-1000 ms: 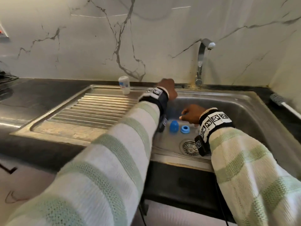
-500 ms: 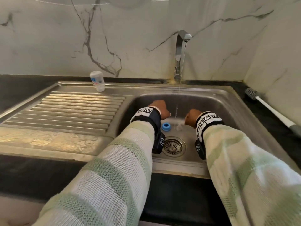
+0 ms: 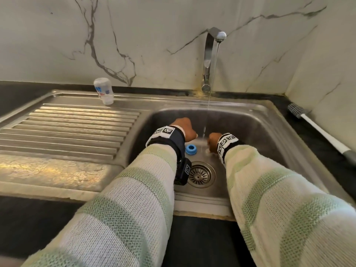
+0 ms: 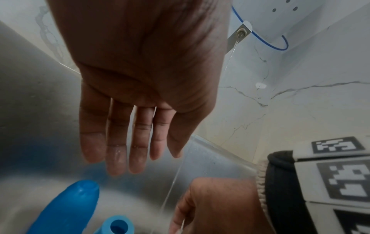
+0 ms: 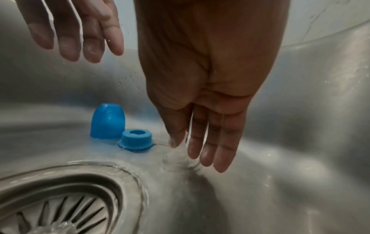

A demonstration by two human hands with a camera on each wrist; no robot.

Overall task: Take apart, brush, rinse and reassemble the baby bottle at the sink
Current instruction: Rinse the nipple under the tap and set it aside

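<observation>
The steel sink (image 3: pixel 269 120) is filling the middle of the head view, its ribbed drainboard (image 3: pixel 77 128) lying out at 9 o'clock. The tap (image 3: pixel 209 54) is standing at 12 o'clock and running a thin stream (image 3: pixel 210 97) down into the basin. You're reaching both striped sleeves in from 6 o'clock. Your left hand (image 4: pixel 140 79) is hanging loose over the basin floor, fingers straight, gripping nothing. Your right hand (image 5: pixel 206 95) is also released, fingers straight and pointing down, the water splashing at their tips. A white-handled brush (image 3: pixel 323 133) is lying on the dark counter at 3 o'clock. The bottle body (image 3: pixel 103 90) is sitting on the sink ledge at 10 o'clock, well apart from both hands. The drain strainer (image 3: pixel 200 175) is sitting at 6 o'clock of the hands. The blue cap (image 5: pixel 108 121) is standing dome-up on the basin floor, under your left fingers at 9 o'clock of the right hand, not touched. The blue collar ring (image 5: pixel 136 138) is lying just beside it, between cap and right thumb.
</observation>
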